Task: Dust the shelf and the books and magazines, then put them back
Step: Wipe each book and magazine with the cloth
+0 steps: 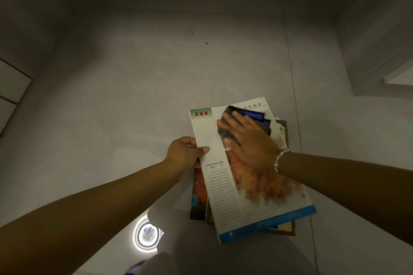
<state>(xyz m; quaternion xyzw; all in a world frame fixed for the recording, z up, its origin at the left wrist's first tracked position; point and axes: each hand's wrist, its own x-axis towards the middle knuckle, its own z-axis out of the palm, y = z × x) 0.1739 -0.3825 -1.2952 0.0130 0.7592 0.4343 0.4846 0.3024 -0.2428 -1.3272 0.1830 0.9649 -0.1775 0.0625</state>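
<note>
Left hand point(186, 152) is pinching the magazine point(245, 174) by its left edge, thumb on top. Right hand point(250, 140) is pressing a dark cloth point(245, 118) flat on the page w/ straight fingers. Magazine is hiding a stack of books point(197, 192), prob. sitting on the grey floor point(156, 62). Ring-light reflection point(146, 234) is glaring nearby.

Dim overall, greyish cast, corners fall off to near black, esp. top edge. Brightest spot is a ring-shaped light reflection point(146, 235) on the glossy floor point(134, 69) at bottom centre, w/ mild glare round it. Soft shadows only, no hard edges. Wide-angle bend at the sides: wall lines curve. The magazine point(257, 185) print is smeared and the right hand point(248, 140) slightly soft, prob. motion blur.
</note>
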